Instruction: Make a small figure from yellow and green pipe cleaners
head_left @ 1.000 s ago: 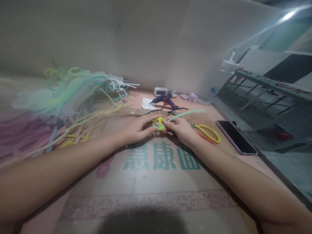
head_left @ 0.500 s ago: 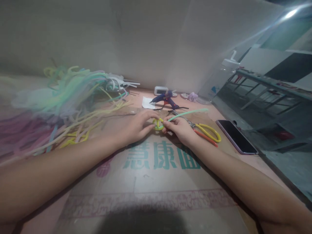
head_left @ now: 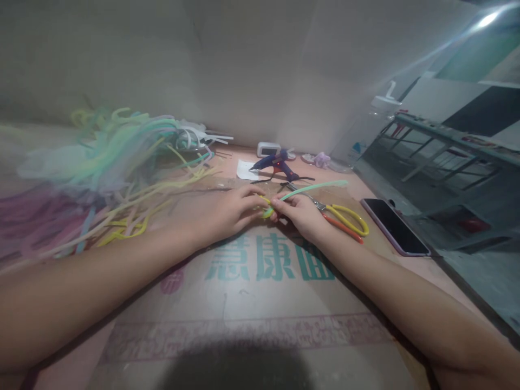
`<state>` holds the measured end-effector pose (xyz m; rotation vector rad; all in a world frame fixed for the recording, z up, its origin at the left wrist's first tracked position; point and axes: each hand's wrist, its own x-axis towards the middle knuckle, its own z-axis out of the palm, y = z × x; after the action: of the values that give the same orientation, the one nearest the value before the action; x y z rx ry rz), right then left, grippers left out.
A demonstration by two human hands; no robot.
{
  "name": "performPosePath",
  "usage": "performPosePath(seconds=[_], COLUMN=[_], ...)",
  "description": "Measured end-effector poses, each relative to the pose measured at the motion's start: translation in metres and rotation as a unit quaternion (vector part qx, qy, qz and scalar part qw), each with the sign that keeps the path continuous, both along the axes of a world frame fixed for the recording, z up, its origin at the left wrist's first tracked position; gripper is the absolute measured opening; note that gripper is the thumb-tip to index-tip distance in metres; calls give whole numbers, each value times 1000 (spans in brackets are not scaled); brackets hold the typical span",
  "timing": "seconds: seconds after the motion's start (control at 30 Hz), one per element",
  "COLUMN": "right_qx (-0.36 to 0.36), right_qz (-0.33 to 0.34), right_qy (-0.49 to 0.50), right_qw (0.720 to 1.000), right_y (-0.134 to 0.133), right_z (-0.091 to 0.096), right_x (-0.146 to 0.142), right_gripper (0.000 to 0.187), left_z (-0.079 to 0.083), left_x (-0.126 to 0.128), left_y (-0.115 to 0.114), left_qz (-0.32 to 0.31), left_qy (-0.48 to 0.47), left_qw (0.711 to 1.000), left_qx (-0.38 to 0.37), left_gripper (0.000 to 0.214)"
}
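A small coiled yellow pipe cleaner [head_left: 266, 199] sits between my hands above the cardboard, mostly covered by fingers. My left hand [head_left: 233, 211] closes its fingers on the near-left side of that yellow coil. With thumb and forefinger, my right hand [head_left: 301, 214] pinches a mint-green pipe cleaner [head_left: 319, 186] where it meets the coil. The green stem's long free end runs up and to the right over the back of my right hand. Pliers with one yellow and one red handle [head_left: 347, 218] lie just right of my right hand.
A dark blue glue gun [head_left: 273, 161] rests behind my hands, by a white paper [head_left: 246, 170] and a small white device [head_left: 268, 149]. Many coloured pipe cleaners [head_left: 134, 135] are heaped at left. A phone [head_left: 394, 227] lies at right; printed cardboard [head_left: 252, 303] covers the front.
My left fingers have moved right and closed over the yellow coil, hiding most of it. My right hand keeps its pinch on the green pipe cleaner in nearly the same place.
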<state>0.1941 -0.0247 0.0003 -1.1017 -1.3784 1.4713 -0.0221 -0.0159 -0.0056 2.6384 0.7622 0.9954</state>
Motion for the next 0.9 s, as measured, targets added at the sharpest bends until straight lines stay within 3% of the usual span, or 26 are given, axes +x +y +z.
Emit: performPosePath(seconds=[0.37, 0.63, 0.9], right_qx=[23, 100, 111], right_qz=[17, 4, 9], right_qy=[-4, -149, -146], right_qw=[1000, 984, 983], right_y=[-1, -6, -5], right_z=[-1, 8, 4], right_x=[-3, -2, -2], right_gripper=[33, 31, 33], left_z=[-6, -9, -8], left_x=[3, 1, 2], left_y=[4, 4, 3], left_qz=[-9, 11, -23], left_qy=[17, 21, 9], left_qw=[999, 999, 999], left_qx=[-43, -48, -36], left_gripper=[20, 16, 15])
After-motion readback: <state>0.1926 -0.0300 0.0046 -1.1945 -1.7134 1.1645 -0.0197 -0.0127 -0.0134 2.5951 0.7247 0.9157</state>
